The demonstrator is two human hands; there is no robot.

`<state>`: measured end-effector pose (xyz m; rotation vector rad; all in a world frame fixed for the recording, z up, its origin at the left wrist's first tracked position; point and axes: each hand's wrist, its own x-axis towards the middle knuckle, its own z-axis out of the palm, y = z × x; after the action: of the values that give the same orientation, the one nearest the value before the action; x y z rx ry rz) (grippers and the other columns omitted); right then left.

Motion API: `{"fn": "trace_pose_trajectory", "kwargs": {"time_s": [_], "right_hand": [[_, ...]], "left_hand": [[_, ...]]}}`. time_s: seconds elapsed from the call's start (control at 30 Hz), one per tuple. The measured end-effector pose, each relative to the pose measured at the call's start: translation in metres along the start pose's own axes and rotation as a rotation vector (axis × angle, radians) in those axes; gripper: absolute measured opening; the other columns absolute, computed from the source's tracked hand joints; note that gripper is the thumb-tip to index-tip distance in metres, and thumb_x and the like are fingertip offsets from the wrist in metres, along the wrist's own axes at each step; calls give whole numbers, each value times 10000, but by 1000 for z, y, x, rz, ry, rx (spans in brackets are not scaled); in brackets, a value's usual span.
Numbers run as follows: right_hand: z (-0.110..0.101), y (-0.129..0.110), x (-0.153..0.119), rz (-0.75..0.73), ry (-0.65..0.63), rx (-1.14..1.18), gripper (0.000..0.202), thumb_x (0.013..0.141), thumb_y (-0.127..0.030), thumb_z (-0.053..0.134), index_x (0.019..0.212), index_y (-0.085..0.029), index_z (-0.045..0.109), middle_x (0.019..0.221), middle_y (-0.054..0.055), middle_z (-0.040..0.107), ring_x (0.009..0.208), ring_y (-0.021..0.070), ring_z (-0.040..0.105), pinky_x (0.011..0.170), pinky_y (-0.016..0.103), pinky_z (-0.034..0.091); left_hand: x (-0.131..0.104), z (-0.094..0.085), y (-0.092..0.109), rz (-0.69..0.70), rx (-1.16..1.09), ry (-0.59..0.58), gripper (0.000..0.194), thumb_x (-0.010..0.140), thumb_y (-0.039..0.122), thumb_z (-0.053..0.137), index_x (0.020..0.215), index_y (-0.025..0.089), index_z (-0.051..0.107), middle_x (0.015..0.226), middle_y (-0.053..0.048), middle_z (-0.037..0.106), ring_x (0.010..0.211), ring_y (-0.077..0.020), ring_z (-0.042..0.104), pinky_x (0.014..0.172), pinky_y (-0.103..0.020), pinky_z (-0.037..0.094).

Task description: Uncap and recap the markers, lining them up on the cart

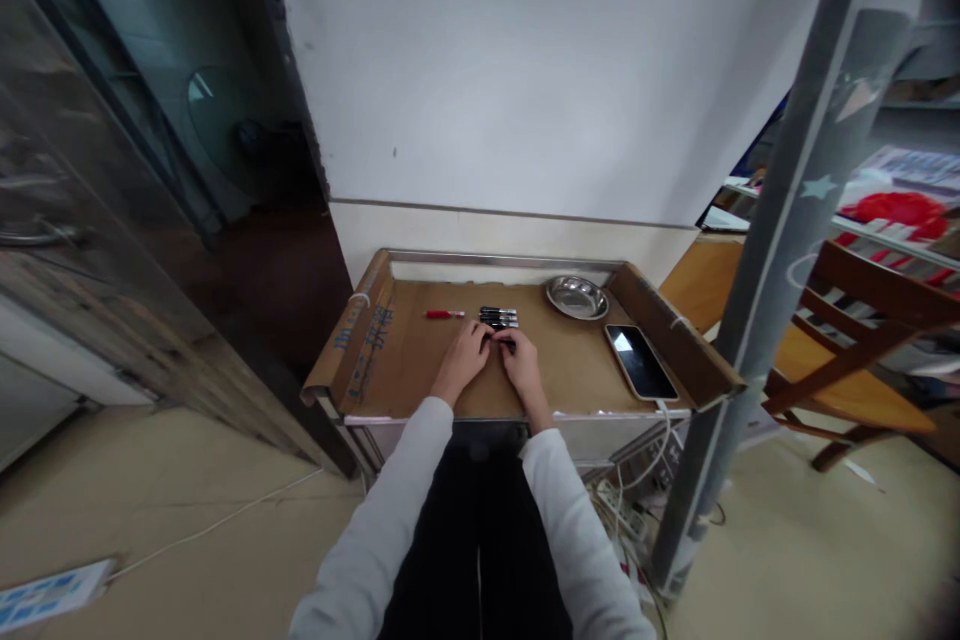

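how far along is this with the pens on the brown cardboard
Looks done: the slim black-and-silver pens lie side by side in a close row. In hand: the left hand and right hand meet just below that row, at a small dark item mostly hidden by fingers. Possibly left: the slim red pen with a pale end, lying apart; whether it belongs in the row, I can't tell.

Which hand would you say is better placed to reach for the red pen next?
Probably the left hand: it is nearer the red pen, whereas the right hand is farther away, on the left hand's other side.
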<state>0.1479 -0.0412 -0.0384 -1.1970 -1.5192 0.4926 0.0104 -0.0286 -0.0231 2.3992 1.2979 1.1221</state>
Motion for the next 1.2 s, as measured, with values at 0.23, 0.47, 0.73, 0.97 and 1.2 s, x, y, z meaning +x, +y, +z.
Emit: {"fn": "trace_pose_trajectory", "kwargs": {"time_s": [0.23, 0.47, 0.73, 0.97, 1.2], "right_hand": [[-3, -3, -1, -7, 42, -37, 233, 709, -109, 426, 837, -187, 604, 911, 62, 599, 848, 168, 571, 823, 306, 449], [-7, -6, -5, -4, 119, -339, 244, 743, -89, 410, 808, -190, 622, 848, 71, 590, 854, 203, 490, 818, 332, 391], [-1, -2, 1, -28, 106, -363, 310, 740, -42, 353, 859, -164, 612, 877, 87, 576, 869, 198, 484, 825, 314, 382], [-2, 0, -1, -19, 169, -411, 313, 740, -31, 359, 874, -172, 605, 885, 84, 561, 880, 201, 463, 807, 316, 370], [-3, 0, -3, 13, 206, -378, 277, 721, -33, 370, 816, -165, 594, 846, 81, 560, 844, 200, 470, 801, 322, 371]], "left_hand": [[0, 2, -1, -4, 9, -79, 100, 832, 206, 511, 914, 204, 568, 928, -39, 529, 928, -183, 514, 864, -342, 420], [2, 2, 2, -34, 124, -47, 76, 836, 178, 503, 889, 200, 552, 884, -35, 537, 873, -186, 514, 822, -328, 411], [6, 1, 7, -85, 212, 5, 102, 840, 173, 492, 941, 180, 507, 918, -51, 566, 875, -188, 523, 803, -315, 397], [9, -1, 9, -279, 364, 167, 166, 865, 169, 388, 966, 164, 519, 974, -98, 568, 959, -230, 509, 845, -369, 367], [8, -7, 1, -503, 419, 266, 282, 810, 142, 437, 1079, 173, 519, 1137, -123, 537, 1085, -260, 464, 924, -428, 326]]}}
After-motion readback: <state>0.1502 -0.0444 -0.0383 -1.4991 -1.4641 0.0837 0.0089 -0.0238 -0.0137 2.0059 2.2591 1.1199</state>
